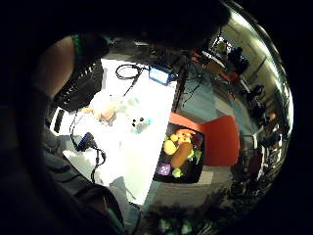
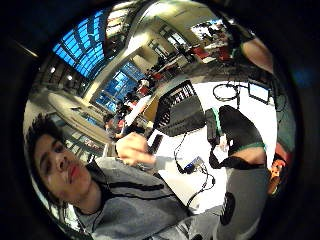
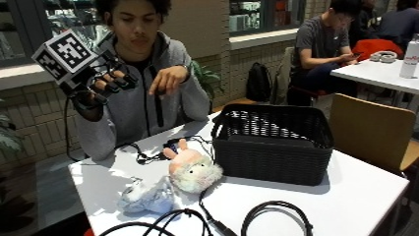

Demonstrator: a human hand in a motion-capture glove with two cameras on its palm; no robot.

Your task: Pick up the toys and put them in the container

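We note the gloved right hand (image 3: pixel 104 81) raised, fingers (image 3: pixel 121 78) loosely curled and holding nothing, both plush toys (image 3: pixel 193 169) lying well below on the desk (image 3: pixel 340 196) beside the basket (image 3: pixel 272 142).

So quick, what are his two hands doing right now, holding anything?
Gloved right hand: raised beside his shoulder, fingers loosely curled, holding nothing.
Bare left hand: hanging relaxed in front of his chest, empty.

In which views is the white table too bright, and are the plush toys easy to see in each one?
Little finger side palm view: the table glares white and washes out the toys. Outside view: even light; the pink-eared plush and the grey plush show clearly beside the black basket. Thumb side palm view: no toys identifiable.
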